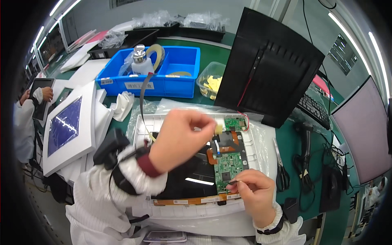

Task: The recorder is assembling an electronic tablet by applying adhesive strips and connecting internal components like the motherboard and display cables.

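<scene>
My left hand (183,136) hovers over the open display panel, thumb and forefinger pinched. At its fingertips shows a small pale yellow piece (219,128), like a bit of tape. My right hand (256,194) pinches a small dark piece (233,182) above the lower end of the green circuit board (227,166). What that dark piece is, I cannot make out. The board lies on the black panel (183,175), which rests in a white frame (192,210). A smaller green board (234,123) sits at the frame's far side, with a red wire running to the upright black cover (269,69).
A blue bin (179,86) with a bottle and tape rolls stands behind, beside a clear box (209,85) of yellow pieces. Scissors (280,163) and a black handheld scanner (304,151) lie right. At left are a white-framed screen (67,126) and another person's hand (47,94).
</scene>
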